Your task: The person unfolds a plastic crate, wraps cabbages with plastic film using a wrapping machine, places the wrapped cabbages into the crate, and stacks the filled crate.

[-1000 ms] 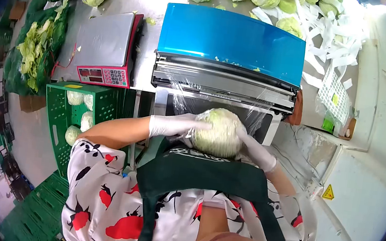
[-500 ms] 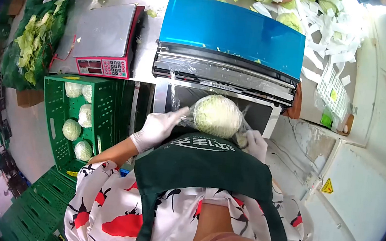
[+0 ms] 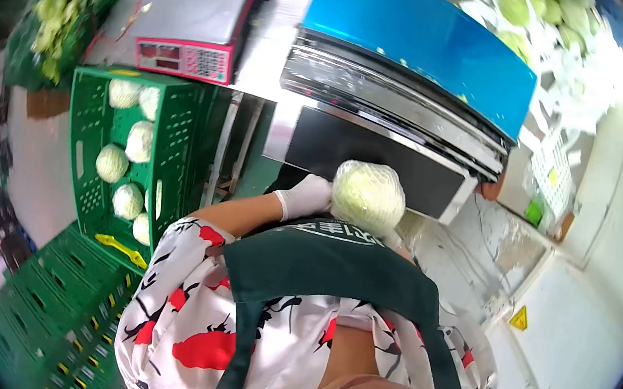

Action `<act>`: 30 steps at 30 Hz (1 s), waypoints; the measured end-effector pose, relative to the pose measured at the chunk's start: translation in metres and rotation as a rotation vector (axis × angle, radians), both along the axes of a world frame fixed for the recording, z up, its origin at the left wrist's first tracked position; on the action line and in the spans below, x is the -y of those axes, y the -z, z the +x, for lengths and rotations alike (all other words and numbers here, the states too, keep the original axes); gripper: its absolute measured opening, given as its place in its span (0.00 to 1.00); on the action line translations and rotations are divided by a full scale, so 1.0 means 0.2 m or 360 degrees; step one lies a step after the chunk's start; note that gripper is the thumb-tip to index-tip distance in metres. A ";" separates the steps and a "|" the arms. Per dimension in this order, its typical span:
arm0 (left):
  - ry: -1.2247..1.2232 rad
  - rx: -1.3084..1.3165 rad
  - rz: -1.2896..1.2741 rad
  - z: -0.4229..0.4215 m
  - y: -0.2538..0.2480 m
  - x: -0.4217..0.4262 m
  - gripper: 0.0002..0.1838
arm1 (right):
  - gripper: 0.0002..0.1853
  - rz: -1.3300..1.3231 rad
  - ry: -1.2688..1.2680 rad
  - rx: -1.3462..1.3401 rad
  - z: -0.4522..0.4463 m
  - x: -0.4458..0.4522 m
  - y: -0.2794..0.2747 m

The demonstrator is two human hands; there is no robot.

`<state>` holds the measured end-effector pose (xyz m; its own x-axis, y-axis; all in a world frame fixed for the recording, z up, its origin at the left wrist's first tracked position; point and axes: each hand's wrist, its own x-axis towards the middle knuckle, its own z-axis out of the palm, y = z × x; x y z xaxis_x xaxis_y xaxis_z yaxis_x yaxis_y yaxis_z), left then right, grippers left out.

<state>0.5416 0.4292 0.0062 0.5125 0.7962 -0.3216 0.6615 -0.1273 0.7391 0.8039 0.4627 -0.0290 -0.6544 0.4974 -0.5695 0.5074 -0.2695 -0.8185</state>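
A pale green cabbage [image 3: 368, 197] in a white foam net and clear film is held close to my dark green apron [image 3: 335, 256], at the near edge of the wrapping machine's dark plate [image 3: 371, 152]. Against its left side, my left hand [image 3: 306, 197] in a white glove is closed, fingers curled under and partly hidden. Of my right hand [image 3: 396, 244] only a small part shows at the cabbage's lower right; its fingers are hidden behind the cabbage and apron. Beyond the plate lies the machine's blue cover [image 3: 417, 32] with metal rollers.
At the left stands a green crate [image 3: 81, 166] with several netted cabbages, near more stacked green crates [image 3: 42, 301]. A scale [image 3: 195, 5] with a red front sits on the metal table. Loose cabbages [image 3: 515, 9] and white foam nets [image 3: 584, 96] lie at the back right.
My hands have drawn in toward the cabbage from a wider hold on the film. The cabbage is lower and slightly right, and the view has turned toward the left crate.
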 end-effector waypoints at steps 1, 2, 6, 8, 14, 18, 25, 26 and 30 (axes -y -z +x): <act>-0.0038 0.0097 0.0160 -0.04 -0.01 -0.01 0.10 | 0.09 -0.0124 0.0014 -0.0097 -0.05 -0.07 -0.08; -0.0082 0.0185 0.0317 -0.08 -0.05 -0.03 0.10 | 0.10 -0.0352 0.0105 -0.0223 -0.11 -0.13 -0.21; -0.0652 0.0729 0.0890 -0.16 -0.40 -0.33 0.16 | 0.11 -0.0906 0.0249 -0.0487 -0.31 -0.35 -0.59; -0.1199 0.1200 0.0518 -0.19 -0.64 -0.45 0.21 | 0.12 -0.0876 0.0193 -0.0469 -0.41 -0.43 -0.69; -0.1076 0.1435 0.0755 -0.33 -0.68 -0.37 0.28 | 0.15 -0.0547 -0.0010 -0.0354 -0.71 -0.52 -0.74; -0.1310 0.3201 -0.1104 -0.37 -0.65 0.02 0.27 | 0.17 -0.0528 -0.0139 -0.0368 -0.92 -0.49 -0.75; -0.2331 0.3565 -0.0515 -0.46 -0.50 0.53 0.22 | 0.20 -0.0173 -0.0630 -0.0294 -1.32 -0.22 -0.85; -0.2214 0.3681 -0.0471 -0.53 -0.50 0.60 0.22 | 0.20 -0.0411 -0.0544 -0.0268 -1.36 -0.16 -0.84; -0.2670 0.3583 0.0052 -0.98 -0.66 1.01 0.25 | 0.18 -0.0227 -0.0703 -0.0258 -1.57 0.03 -0.98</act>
<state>0.3459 0.2271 0.1380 -0.5744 0.6350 -0.5166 -0.7816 -0.6129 0.1158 0.4894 0.4572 0.1663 -0.8710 0.0770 -0.4851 0.4677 -0.1722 -0.8670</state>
